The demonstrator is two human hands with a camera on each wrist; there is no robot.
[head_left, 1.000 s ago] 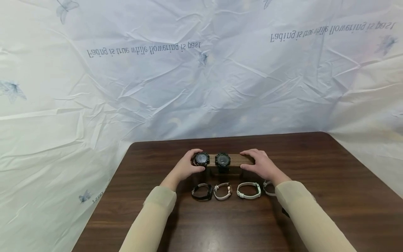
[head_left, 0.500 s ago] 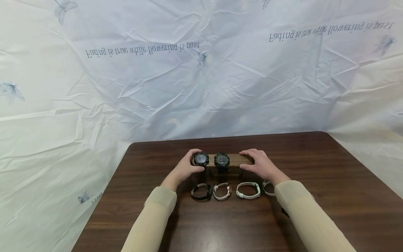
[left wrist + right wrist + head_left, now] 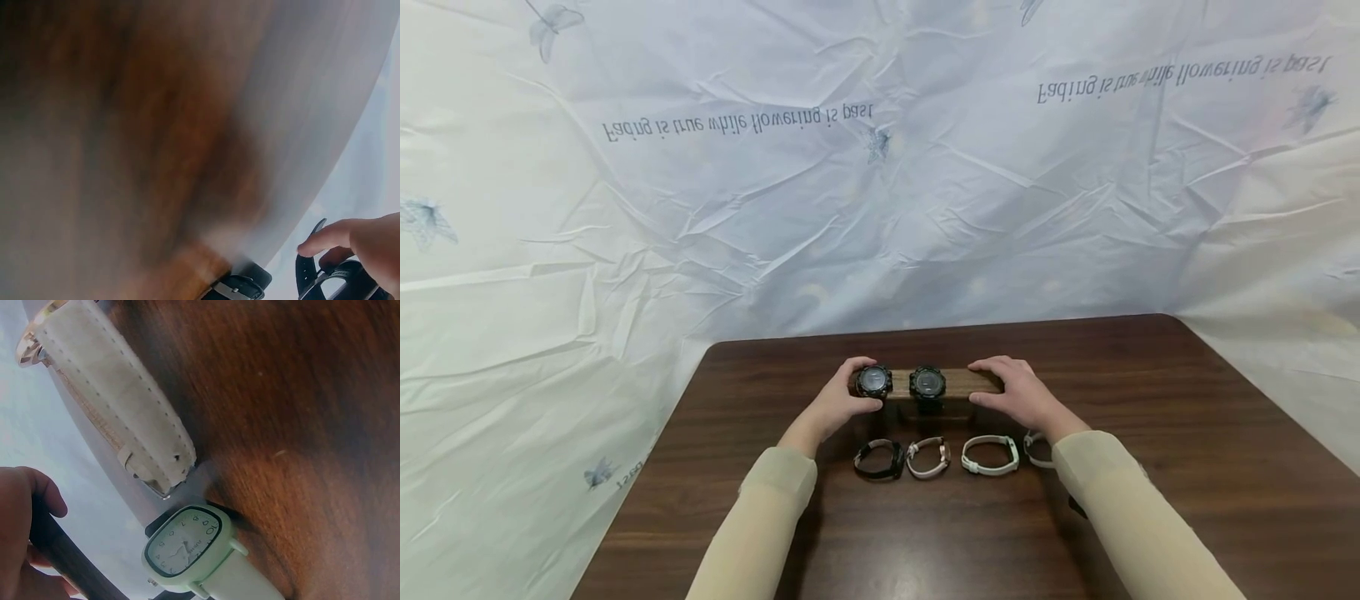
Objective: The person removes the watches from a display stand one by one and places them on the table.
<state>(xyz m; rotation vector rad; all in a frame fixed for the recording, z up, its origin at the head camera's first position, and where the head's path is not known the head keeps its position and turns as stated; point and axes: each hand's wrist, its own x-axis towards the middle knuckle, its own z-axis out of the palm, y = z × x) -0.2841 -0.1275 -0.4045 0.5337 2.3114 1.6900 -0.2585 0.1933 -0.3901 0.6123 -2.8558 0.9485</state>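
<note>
Left hand (image 3: 838, 402) curls round the chunky black round-faced watch (image 3: 874, 382) at the left end of the dark wooden bar stand (image 3: 957, 382), thumb below, fingers over the top. Right hand (image 3: 1018, 393) grips the stand's right end, steadying it. Best to keep that brace firm & seat the watch w/ its face fwd, clear of the 2nd black watch (image 3: 927, 382) just beside it
</note>
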